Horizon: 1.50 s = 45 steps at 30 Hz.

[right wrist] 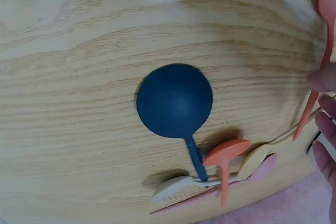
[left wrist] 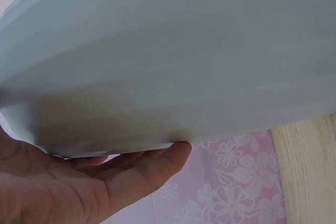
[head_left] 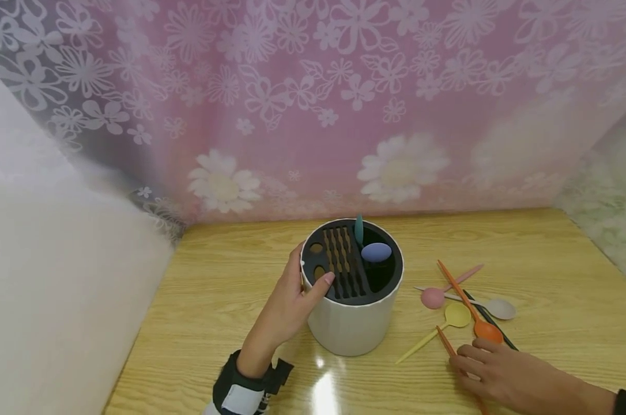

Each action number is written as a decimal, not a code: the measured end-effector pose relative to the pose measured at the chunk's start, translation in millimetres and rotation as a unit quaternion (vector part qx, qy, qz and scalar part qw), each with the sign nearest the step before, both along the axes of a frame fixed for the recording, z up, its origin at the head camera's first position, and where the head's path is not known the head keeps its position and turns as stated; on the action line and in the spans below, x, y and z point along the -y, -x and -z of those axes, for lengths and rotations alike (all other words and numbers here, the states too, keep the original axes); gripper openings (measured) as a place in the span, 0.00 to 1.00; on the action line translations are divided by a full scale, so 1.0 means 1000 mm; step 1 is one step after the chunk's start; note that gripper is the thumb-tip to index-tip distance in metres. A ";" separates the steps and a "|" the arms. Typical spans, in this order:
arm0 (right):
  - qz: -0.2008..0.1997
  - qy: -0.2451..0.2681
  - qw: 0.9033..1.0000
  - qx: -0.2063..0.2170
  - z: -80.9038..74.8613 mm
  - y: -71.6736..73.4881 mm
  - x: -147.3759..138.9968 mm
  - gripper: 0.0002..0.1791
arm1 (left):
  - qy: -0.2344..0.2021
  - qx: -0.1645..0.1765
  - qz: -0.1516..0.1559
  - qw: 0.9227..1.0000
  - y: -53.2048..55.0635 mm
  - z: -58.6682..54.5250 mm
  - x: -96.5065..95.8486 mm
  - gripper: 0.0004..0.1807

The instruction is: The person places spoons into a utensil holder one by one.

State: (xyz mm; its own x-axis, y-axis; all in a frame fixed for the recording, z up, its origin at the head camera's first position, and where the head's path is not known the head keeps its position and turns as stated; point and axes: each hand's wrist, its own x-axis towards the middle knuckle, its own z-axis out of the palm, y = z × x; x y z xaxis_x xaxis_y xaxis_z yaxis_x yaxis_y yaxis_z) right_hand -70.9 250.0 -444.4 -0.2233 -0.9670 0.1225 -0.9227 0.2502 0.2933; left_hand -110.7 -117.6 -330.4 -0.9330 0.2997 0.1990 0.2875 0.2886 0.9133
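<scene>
My left hand grips the side of a white round utensil holder, its thumb over the black slotted top. In the left wrist view my fingers lie along the holder's wall. A purple-blue spoon and a teal utensil stand in its large compartment. At the lower right, my right hand pinches the handle of an orange spoon near the tabletop. Beside it lie another orange spoon, a yellow spoon, a pink spoon, a beige spoon and a dark spoon.
The loose spoons cross one another on the wood-grain table, right of the holder. A pink flowered cloth hangs behind the table's back edge. A white surface borders the left side.
</scene>
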 end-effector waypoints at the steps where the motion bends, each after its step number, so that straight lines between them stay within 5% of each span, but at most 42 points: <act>1: -0.009 0.005 1.000 -0.007 0.000 -0.001 0.000 0.20 | -0.001 -0.001 0.000 1.000 0.000 0.000 0.000 0.35; 6: -0.075 0.018 0.997 -0.031 0.007 -0.001 0.001 0.13 | -0.007 -0.003 0.003 1.000 0.001 0.000 -0.001 0.35; 10: -0.081 0.031 0.996 -0.026 0.001 0.000 0.006 0.12 | -0.008 0.002 0.008 1.000 0.001 0.001 -0.001 0.35; 15: 0.006 0.072 0.996 0.060 -0.050 0.012 0.021 0.09 | 0.004 0.007 0.003 1.000 0.001 -0.002 0.002 0.35; 22: 0.087 0.174 0.972 0.134 -0.146 0.041 0.051 0.05 | 0.008 0.006 0.004 1.000 0.003 -0.008 0.004 0.35; 30: 0.185 0.116 0.940 0.263 -0.223 0.064 0.076 0.03 | -0.003 0.025 0.010 1.000 -0.002 -0.004 0.002 0.36; 37: 0.206 0.159 0.935 0.240 -0.259 0.081 0.108 0.06 | -0.007 0.005 0.006 1.000 -0.001 -0.003 0.004 0.35; 45: 0.265 0.223 0.915 0.204 -0.269 0.088 0.129 0.06 | -0.002 0.005 0.002 1.000 -0.002 0.000 0.002 0.36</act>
State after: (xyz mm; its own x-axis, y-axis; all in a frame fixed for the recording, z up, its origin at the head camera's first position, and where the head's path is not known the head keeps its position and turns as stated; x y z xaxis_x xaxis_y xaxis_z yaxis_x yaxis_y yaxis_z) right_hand -158.9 121.2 -175.1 -0.7627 -0.5827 0.2808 -0.6461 0.7061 -0.2898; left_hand -109.1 -119.8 -330.4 -0.9337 0.3032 0.1904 0.2790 0.2831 0.9176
